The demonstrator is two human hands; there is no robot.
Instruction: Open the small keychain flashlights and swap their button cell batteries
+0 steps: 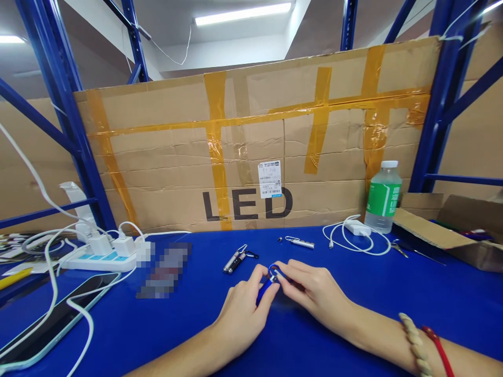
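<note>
Bottle (pixel 382 199) stands beyond, 2 adjacent keychains (pixel 234 260) nearer; left fingers (pixel 268 300) and right fingers (pixel 290 273) grip blue keychain (pixel 265 290).

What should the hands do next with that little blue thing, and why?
Maybe gently wiggle the blue loop with the right hand to check it's attached: that hand pinches the loop, the left hand grips the blue tube, and their join isn't clearly visible.

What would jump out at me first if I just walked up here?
Probably the big cardboard panel with black LED letters, standing behind the blue tabletop. Below it, the left hand and right hand hold a small blue object near the middle. A green-labelled bottle stands at the back right.
</note>
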